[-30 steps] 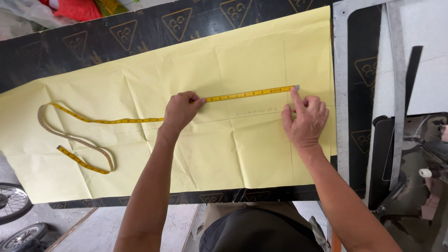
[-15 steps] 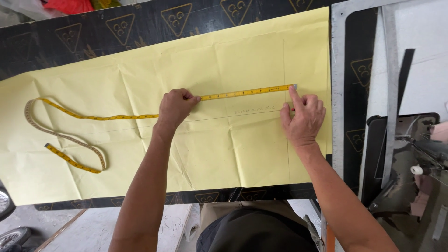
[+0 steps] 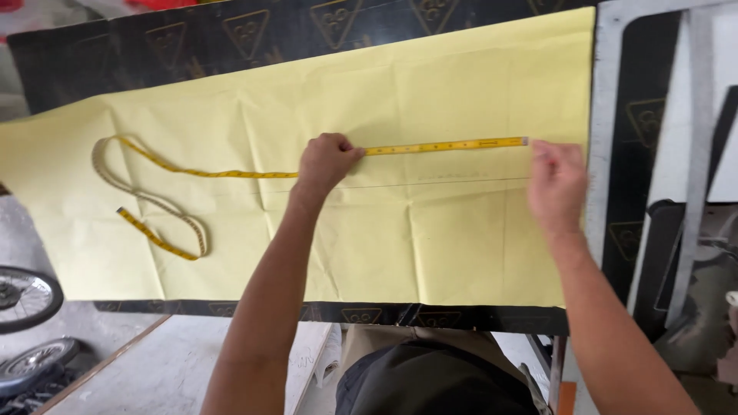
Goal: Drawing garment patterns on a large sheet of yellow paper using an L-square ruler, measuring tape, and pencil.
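A long black table [image 3: 231, 34] with pale triangle marks is standing in a workshop, and a large sheet of yellow paper [image 3: 430, 246] is lying flat on it, covering nearly the whole top from the left end to the right end. The paper is showing fold creases and a thin straight pencil line [image 3: 430, 184] across its right half. A yellow measuring tape [image 3: 446, 145] is lying on the paper, stretched straight toward the right edge of the table, just above the pencil line. The left hand [image 3: 327, 160] is closed, pinching the tape down against the paper near the middle of the table. The right hand [image 3: 555, 184] is resting near the right edge of the paper, just beside the metal end of the tape; it is blurred, so I cannot tell if the fingers are touching the tape. The loose part of the tape is curling in a loop near the left end of the table. Below the left end, two wheels [image 3: 27, 296] are standing on the floor.
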